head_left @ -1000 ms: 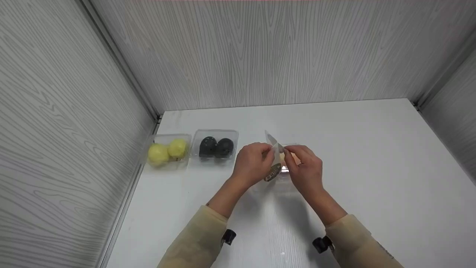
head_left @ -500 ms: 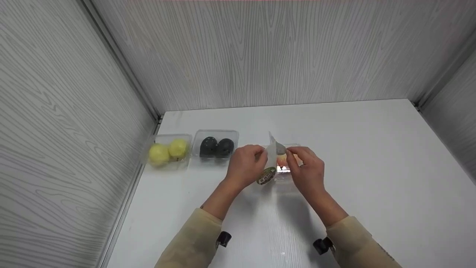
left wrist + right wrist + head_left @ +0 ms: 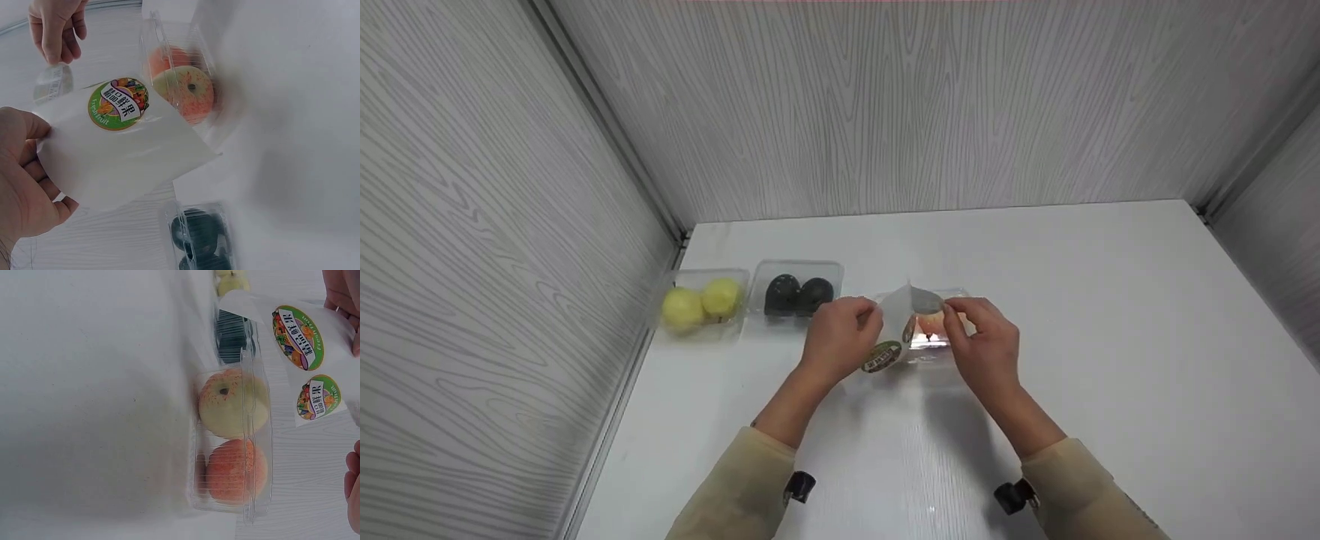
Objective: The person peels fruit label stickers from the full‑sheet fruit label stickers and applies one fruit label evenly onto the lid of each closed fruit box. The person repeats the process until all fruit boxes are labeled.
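My left hand (image 3: 844, 341) pinches a white sheet of round stickers (image 3: 135, 163) by its edge. One printed "Fresh fruit" label (image 3: 118, 104) shows on the sheet in the left wrist view, two in the right wrist view. My right hand (image 3: 986, 337) pinches a round sticker (image 3: 53, 84), its greyish back showing, at the far edge of the sheet; I cannot tell whether it still touches the sheet. Below and beyond the hands stands a lidded clear plastic box (image 3: 230, 509) with two apples (image 3: 233, 402), partly hidden by the sheet in the head view.
To the left stand a clear box (image 3: 836, 270) with two dark round fruits (image 3: 799, 295) and another (image 3: 742, 277) with two yellow-green fruits (image 3: 701, 304). Grey wood-grain panels (image 3: 885, 105) enclose the white table (image 3: 1110, 337) at the back and sides.
My left hand has moved left and slightly down, drawing the sheet away from the right hand. The right hand, pinching the sticker, has shifted slightly right.
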The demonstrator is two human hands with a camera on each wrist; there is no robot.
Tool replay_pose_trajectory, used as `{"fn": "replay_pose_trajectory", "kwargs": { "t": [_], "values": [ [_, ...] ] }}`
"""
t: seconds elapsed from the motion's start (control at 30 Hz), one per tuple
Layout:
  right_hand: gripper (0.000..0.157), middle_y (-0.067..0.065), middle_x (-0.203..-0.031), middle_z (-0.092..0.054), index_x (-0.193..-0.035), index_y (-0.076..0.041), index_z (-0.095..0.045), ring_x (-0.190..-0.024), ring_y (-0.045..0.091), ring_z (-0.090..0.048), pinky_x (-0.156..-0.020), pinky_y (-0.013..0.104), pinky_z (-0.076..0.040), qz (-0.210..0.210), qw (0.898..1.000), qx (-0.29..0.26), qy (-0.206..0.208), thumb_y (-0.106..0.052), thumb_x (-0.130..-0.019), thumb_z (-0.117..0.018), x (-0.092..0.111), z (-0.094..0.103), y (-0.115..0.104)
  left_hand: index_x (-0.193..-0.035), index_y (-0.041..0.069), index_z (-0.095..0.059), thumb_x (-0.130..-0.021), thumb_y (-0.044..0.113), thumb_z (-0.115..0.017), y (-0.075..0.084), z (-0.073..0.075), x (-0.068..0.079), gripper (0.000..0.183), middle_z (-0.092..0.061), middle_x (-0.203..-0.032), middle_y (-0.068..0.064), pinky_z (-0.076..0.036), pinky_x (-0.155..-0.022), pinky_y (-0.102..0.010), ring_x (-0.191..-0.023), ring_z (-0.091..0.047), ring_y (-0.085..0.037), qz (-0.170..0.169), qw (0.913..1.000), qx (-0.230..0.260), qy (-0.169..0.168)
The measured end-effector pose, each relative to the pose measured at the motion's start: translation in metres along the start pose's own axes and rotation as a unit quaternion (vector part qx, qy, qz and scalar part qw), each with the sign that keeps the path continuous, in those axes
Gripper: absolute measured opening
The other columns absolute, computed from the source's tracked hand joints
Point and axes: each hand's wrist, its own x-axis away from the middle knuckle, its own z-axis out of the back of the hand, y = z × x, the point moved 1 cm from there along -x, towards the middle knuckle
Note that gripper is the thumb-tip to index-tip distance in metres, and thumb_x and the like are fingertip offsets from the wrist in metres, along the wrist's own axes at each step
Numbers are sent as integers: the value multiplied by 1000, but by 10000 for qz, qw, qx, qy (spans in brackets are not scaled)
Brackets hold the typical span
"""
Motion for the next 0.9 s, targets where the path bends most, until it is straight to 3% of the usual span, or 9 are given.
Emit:
{"fn": "replay_pose_trajectory", "kwargs": {
  "t": [0.3,0.53,0.9],
  "values": [
    [9,7,-101,-78,-104,-4,-80,-95,24,-75,-83,48,-59,3,10000,65,31,-6,-98,-75,1,1,3,-98,6,-81,-102,14,-63,-9,6,7,20,-78,-90,-3,-58,-72,-34,-79,-70,-15,108,9999,33,25],
    [9,7,-101,-78,-105,-4,-79,-96,25,-75,-85,49,-60,-64,9998,194,-25,-7,-98,-75,3,2,5,-92,6,-81,-101,12,-64,-20,12,17,20,-73,-78,-1,-52,-66,-34,-68,-59,-14,120,9996,-7,243],
    [9,8,-103,-78,-105,-3,-79,-98,26,-76,-87,49,-60,-54,9998,200,40,-6,-97,-75,6,5,9,-74,14,-68,-102,15,-64,-56,19,35,28,-50,-62,8,-38,-60,-31,-62,-45,-13,1059,9941,239,62]
  ]
}}
